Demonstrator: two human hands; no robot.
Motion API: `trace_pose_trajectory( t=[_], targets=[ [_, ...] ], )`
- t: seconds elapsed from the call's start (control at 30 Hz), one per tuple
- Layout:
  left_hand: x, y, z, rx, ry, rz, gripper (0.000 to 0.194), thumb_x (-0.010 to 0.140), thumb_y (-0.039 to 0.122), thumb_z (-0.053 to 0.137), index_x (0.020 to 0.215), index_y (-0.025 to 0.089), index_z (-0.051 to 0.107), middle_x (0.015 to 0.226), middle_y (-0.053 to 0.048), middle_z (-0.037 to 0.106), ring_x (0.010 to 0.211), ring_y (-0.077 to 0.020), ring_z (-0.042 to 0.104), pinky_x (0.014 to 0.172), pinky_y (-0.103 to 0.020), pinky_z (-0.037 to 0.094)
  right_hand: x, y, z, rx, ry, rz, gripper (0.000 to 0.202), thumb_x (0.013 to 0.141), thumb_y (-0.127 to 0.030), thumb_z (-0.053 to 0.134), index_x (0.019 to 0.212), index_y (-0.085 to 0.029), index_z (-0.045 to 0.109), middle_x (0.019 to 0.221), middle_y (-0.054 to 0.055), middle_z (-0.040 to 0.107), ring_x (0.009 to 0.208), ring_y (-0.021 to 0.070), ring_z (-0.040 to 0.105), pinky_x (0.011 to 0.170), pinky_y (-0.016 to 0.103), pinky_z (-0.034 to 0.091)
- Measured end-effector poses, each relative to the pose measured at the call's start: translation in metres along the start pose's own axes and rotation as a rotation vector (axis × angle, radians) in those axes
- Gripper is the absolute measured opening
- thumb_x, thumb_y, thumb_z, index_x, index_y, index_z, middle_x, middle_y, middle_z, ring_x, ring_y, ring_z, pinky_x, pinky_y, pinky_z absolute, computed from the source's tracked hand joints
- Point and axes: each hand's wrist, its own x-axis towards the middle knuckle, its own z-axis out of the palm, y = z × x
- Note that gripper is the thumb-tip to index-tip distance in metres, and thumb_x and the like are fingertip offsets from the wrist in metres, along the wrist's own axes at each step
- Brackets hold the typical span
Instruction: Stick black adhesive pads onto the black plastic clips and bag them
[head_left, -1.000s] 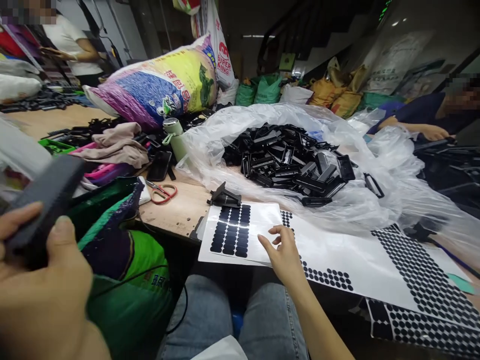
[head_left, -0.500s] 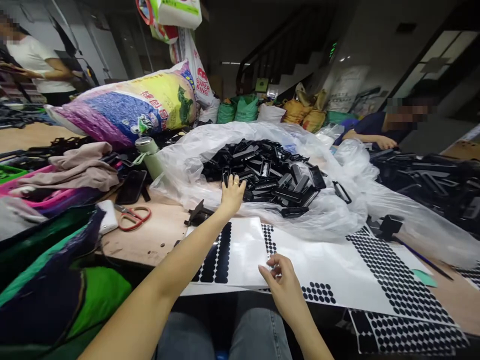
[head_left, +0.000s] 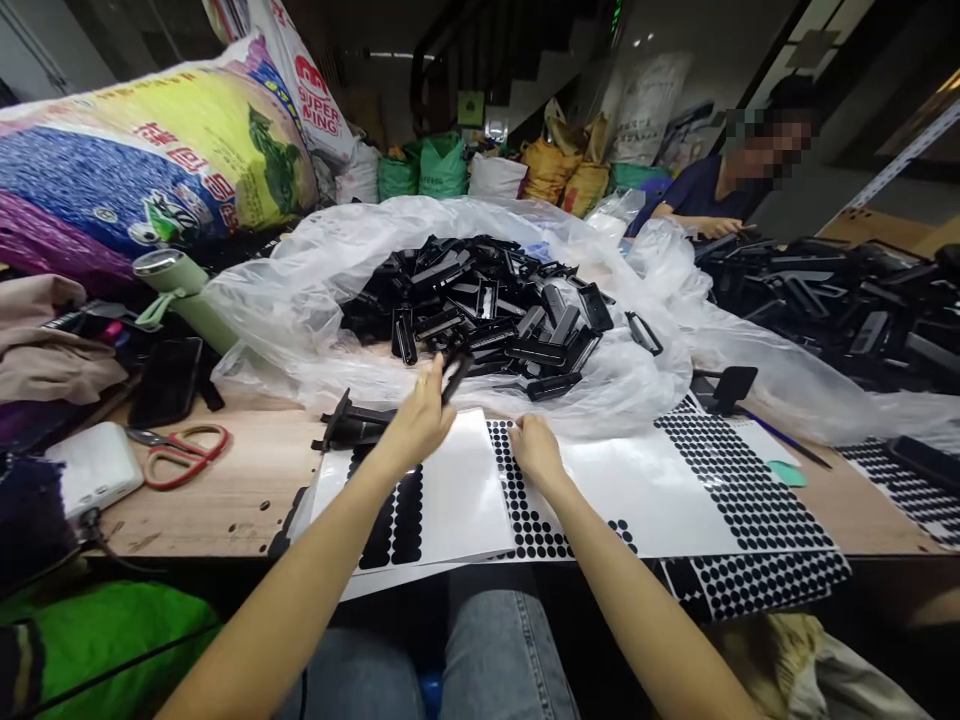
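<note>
Scissors [head_left: 184,455]: red, on the table [head_left: 247,465], lower left.
Left hand [head_left: 420,415]: just below centre, clamped on a blurred black part [head_left: 455,375].
Pile of black parts [head_left: 487,315]: centre, on clear plastic [head_left: 277,310].
Right hand [head_left: 536,450]: right of centre, fingers together at the dotted sheet [head_left: 637,495]; whether something is held, I cannot tell.

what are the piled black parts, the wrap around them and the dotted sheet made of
Black parts: probably moulded plastic, satin to glossy, given the highlights. Wrap: apparently plastic film, crinkled and translucent. Dotted sheet: glossy, likely coated paper, as its white areas shine.
</note>
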Motion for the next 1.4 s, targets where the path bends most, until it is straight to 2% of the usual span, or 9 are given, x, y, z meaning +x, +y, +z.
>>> trace_pose_trajectory(
  t=[0.13, 0.23, 0.33, 0.5, 0.63, 0.97, 1.1, 1.27, 1.4],
  targets=[
    [-0.075, 0.012, -0.005, -0.22, -0.228, -0.088, 0.064, 0.084, 0.037, 0.04, 0.14, 0.019, 0.016, 0.131, -0.016, 0.042, 0.112, -0.0308, 0.048, 0.089, -0.041, 0.037, 0.017, -0.002, 0.011, -0.028, -0.015, 0.052, 0.012, 0.075, -0.016, 0.048, 0.079, -0.011, 0.058, 0.089, 0.019, 0.061, 0.087, 0.0274, 0.057, 0.072, 0.033, 0.038],
    [-0.097, 0.01, -0.014, -0.506, -0.286, -0.28, 0.053, 0.083, 0.045, 0.041, 0.128, 0.018, 0.04, 0.12, -0.015, 0.053, 0.103, -0.027, 0.055, 0.081, -0.035, 0.044, 0.013, -0.002, 0.004, -0.012, -0.037, 0.048, 0.01, 0.074, -0.016, 0.048, 0.075, -0.012, 0.057, 0.084, 0.017, 0.062, 0.083, 0.026, 0.057, 0.068, 0.032, 0.037],
    [-0.099, 0.002, -0.026, -0.916, -0.395, -0.555, 0.046, 0.083, 0.044, 0.04, 0.11, 0.009, 0.053, 0.084, -0.014, 0.067, 0.065, -0.0198, 0.063, 0.053, -0.026, 0.045, -0.007, -0.014, -0.012, 0.042, -0.062, 0.004, 0.014, 0.078, -0.022, 0.044, 0.075, -0.015, 0.056, 0.079, 0.01, 0.061, 0.078, 0.0211, 0.056, 0.066, 0.029, 0.038],
    [-0.099, -0.005, -0.033, -1.397, -0.646, -0.759, 0.036, 0.081, 0.032, 0.04, 0.096, 0.004, 0.057, 0.093, -0.022, 0.066, 0.047, -0.018, 0.062, 0.034, -0.021, 0.036, -0.075, -0.059, -0.032, 0.395, -0.218, -0.225, 0.018, 0.083, -0.035, 0.042, 0.077, -0.02, 0.052, 0.078, 0.001, 0.057, 0.072, 0.0143, 0.053, 0.065, 0.026, 0.041],
    [-0.104, 0.0, -0.034, -1.457, -0.739, -0.788, 0.032, 0.081, 0.03, 0.04, 0.09, 0.005, 0.057, 0.082, -0.019, 0.068, 0.044, -0.0186, 0.062, 0.03, -0.02, 0.034, -0.113, -0.083, -0.03, 0.507, -0.265, -0.279, 0.016, 0.082, -0.029, 0.044, 0.069, -0.02, 0.048, 0.099, 0.004, 0.052, 0.086, 0.015, 0.052, 0.07, 0.028, 0.043],
    [-0.111, 0.008, -0.035, -1.435, -0.71, -0.737, 0.028, 0.077, 0.031, 0.046, 0.084, 0.006, 0.059, 0.075, -0.016, 0.069, 0.039, -0.0152, 0.059, 0.029, -0.018, 0.032, -0.127, -0.083, -0.02, 0.404, -0.179, -0.243, 0.014, 0.081, -0.025, 0.044, 0.07, -0.02, 0.049, 0.1, 0.006, 0.05, 0.084, 0.017, 0.051, 0.072, 0.033, 0.044],
    [-0.117, -0.001, -0.033, -1.384, -0.666, -0.783, 0.027, 0.078, 0.032, 0.044, 0.081, 0.008, 0.055, 0.074, -0.017, 0.068, 0.04, -0.018, 0.06, 0.029, -0.019, 0.031, -0.108, -0.087, -0.002, 0.271, -0.121, -0.288, 0.008, 0.081, -0.027, 0.046, 0.079, -0.02, 0.05, 0.095, 0.006, 0.053, 0.087, 0.0177, 0.052, 0.079, 0.032, 0.041],
    [-0.133, -0.019, -0.04, -1.339, -0.632, -0.785, 0.028, 0.079, 0.036, 0.049, 0.09, 0.01, 0.051, 0.087, -0.017, 0.068, 0.053, -0.0195, 0.065, 0.038, -0.02, 0.039, -0.037, -0.113, 0.048, 0.033, -0.174, -0.176, 0.023, 0.082, -0.029, 0.047, 0.097, -0.013, 0.053, 0.102, 0.013, 0.056, 0.096, 0.0215, 0.053, 0.081, 0.031, 0.04],
    [-0.144, -0.035, -0.044, -1.31, -0.526, -0.835, 0.03, 0.077, 0.04, 0.055, 0.087, 0.011, 0.051, 0.066, -0.007, 0.065, 0.057, -0.0178, 0.065, 0.041, -0.018, 0.039, -0.004, -0.125, 0.08, -0.059, -0.214, -0.1, 0.027, 0.075, -0.02, 0.055, 0.097, -0.005, 0.055, 0.105, 0.024, 0.055, 0.102, 0.0293, 0.052, 0.082, 0.035, 0.039]
  ],
)
